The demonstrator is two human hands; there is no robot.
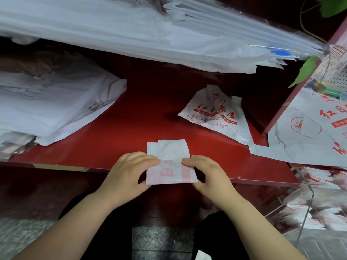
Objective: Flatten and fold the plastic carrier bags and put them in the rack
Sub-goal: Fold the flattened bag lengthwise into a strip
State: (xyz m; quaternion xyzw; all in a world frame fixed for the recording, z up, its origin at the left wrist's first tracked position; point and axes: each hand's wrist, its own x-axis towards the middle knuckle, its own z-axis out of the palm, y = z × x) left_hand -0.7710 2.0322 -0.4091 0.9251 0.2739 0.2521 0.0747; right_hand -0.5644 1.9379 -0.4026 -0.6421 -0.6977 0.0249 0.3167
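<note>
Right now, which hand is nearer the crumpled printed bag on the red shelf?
Right. Both hold the folded bag: the right hand just below the printed bag, the left hand farther to its lower left.

The left hand (129, 169) and right hand (204, 173) hide both side edges of the folded bag (169, 160), its red print too faint to read, the small print on the loose bag (216, 113) is illegible, and the wire rack (306, 216) is blurred, cut off at the right.
</note>
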